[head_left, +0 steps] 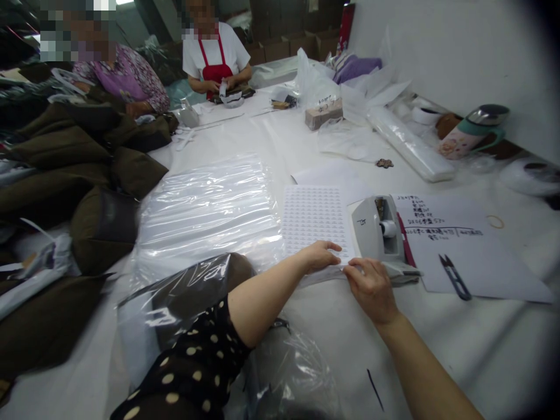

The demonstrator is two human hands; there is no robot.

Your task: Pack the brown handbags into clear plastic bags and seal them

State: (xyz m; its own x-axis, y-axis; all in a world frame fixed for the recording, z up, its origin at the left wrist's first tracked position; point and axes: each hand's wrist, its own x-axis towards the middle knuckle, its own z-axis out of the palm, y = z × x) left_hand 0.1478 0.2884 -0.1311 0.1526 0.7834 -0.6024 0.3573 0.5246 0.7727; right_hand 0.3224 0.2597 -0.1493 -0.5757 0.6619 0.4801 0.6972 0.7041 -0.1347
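Working at the lower right corner of a printed label sheet, both bare hands are meeting just right of the frame's centre, beside a grey tape dispenser. The left hand is resting over the sheet's lower edge with its fingers parted, while the right hand is holding thumb and fingertips together, apparently pinching the corner; whether a loose label is sitting between them is too small to tell. Judging by what is showing, the labelling is looking little advanced: rows of print are covering nearly the whole sheet. One dark item is already lying under clear plastic at the lower centre, and flat clear bags are spreading out left of the sheet. Dark olive goods are filling the left side, mostly showing no wrapping, so much is probably remaining. Black snips are lying on a handwritten paper at the right, and a co-worker in a red apron is handling something at the upper left.
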